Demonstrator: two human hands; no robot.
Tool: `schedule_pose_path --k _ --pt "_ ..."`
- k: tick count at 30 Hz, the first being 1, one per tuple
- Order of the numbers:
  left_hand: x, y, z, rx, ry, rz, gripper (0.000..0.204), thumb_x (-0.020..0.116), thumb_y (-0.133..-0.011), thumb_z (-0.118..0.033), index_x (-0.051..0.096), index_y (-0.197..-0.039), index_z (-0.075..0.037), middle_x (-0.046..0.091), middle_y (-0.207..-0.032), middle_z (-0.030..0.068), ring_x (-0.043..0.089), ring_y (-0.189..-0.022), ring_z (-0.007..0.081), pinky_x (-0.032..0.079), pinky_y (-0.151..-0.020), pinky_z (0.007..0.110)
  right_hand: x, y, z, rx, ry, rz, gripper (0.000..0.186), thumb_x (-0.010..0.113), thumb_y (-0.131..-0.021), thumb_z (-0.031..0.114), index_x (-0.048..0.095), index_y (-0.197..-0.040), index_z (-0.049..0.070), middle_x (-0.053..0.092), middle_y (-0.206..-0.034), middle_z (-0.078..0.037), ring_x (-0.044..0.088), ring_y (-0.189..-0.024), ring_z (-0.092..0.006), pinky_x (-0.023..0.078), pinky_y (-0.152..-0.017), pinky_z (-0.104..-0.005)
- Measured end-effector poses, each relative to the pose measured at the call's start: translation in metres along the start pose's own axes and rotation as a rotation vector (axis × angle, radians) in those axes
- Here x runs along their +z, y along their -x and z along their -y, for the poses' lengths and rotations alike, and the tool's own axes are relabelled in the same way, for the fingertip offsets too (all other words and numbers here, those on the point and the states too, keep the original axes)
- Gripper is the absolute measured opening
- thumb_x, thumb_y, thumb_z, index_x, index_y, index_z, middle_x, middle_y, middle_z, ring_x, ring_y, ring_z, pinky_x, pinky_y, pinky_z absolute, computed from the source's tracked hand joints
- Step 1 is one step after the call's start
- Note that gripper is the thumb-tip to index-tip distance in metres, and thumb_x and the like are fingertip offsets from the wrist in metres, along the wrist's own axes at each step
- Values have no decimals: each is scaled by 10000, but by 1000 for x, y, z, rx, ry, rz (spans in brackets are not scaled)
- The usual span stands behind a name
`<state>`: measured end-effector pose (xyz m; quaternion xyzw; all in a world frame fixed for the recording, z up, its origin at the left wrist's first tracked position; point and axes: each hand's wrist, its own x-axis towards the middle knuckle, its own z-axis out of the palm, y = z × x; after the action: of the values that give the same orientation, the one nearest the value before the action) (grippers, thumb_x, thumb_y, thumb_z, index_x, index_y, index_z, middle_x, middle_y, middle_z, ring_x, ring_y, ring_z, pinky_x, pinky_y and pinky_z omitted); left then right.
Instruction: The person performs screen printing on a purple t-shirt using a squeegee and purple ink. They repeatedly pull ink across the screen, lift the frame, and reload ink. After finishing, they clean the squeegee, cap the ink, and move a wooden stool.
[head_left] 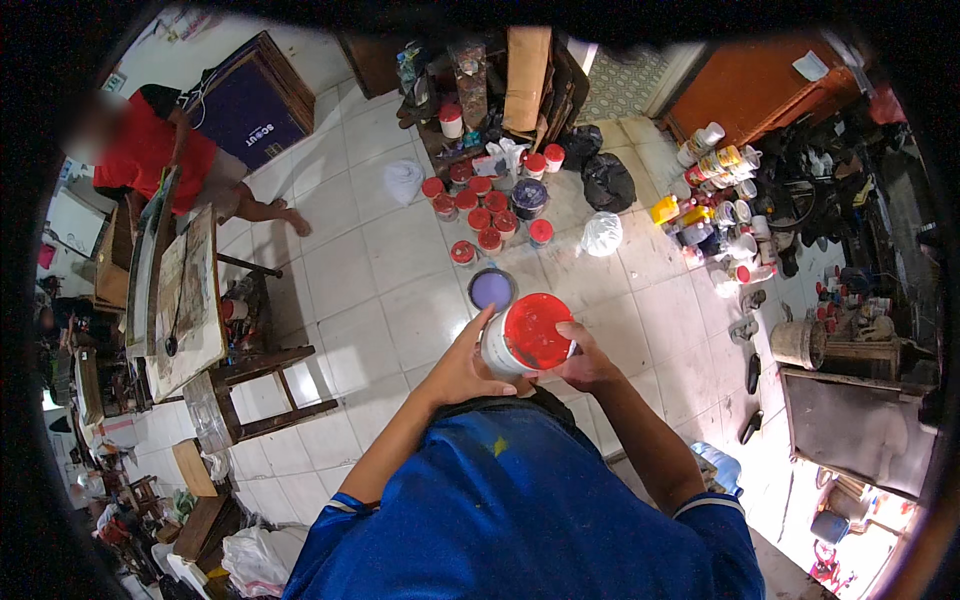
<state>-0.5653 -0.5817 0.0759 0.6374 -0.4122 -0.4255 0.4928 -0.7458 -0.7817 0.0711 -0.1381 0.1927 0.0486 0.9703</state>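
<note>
Between my two hands is a white tub with a red lid (538,330), held up close in front of my body and tilted a little. My left hand (462,362) is wrapped along its left side, thumb and fingers spread on the wall. On the right, my right hand (588,360) grips the lid's edge and side. Just beyond the tub, a dark-rimmed container of purple paint (491,289) stands uncovered on the tiled floor. Farther off, several red-lidded tubs (490,222) are grouped together, with a larger dark-lidded bucket (530,198) among them.
A white bag (601,234) and black bags (607,183) lie past the tubs. Stacked containers (715,180) line the right side, near sandals (752,374). At left, a person in red (165,150) sits behind a tilted board (185,305) and a wooden stool (270,375).
</note>
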Motion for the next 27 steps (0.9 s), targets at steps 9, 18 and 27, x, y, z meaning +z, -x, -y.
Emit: schedule_pose_path --k 9,18,27 --pt "-47 -15 87 -350 -188 -142 982 873 -800 -405 347 -1571 -101 509 -1487 223 554 -1317 351 499 -1028 481 -49 -8 49 -243 338 -378 705 584 -939 512 410 -1500 123 549 -1460 -127 580 -1294 -349 519 -987 -567" --pt "-58 -30 190 -611 -142 -326 775 793 -884 -391 481 -1430 62 628 -1304 293 655 -1181 361 550 -970 416 -165 -82 164 -243 307 -681 784 652 -880 593 391 -1491 176 545 -1434 -89 570 -1249 -316 496 -981 -554" --pt "42 2 220 -1368 119 -783 551 715 -955 -356 556 -1352 -9 705 -962 96 648 -790 153 534 -623 316 -342 -287 338 13 534 -724 782 693 -840 600 421 -1469 223 504 -1443 -42 556 -1235 -291 507 -949 -537"
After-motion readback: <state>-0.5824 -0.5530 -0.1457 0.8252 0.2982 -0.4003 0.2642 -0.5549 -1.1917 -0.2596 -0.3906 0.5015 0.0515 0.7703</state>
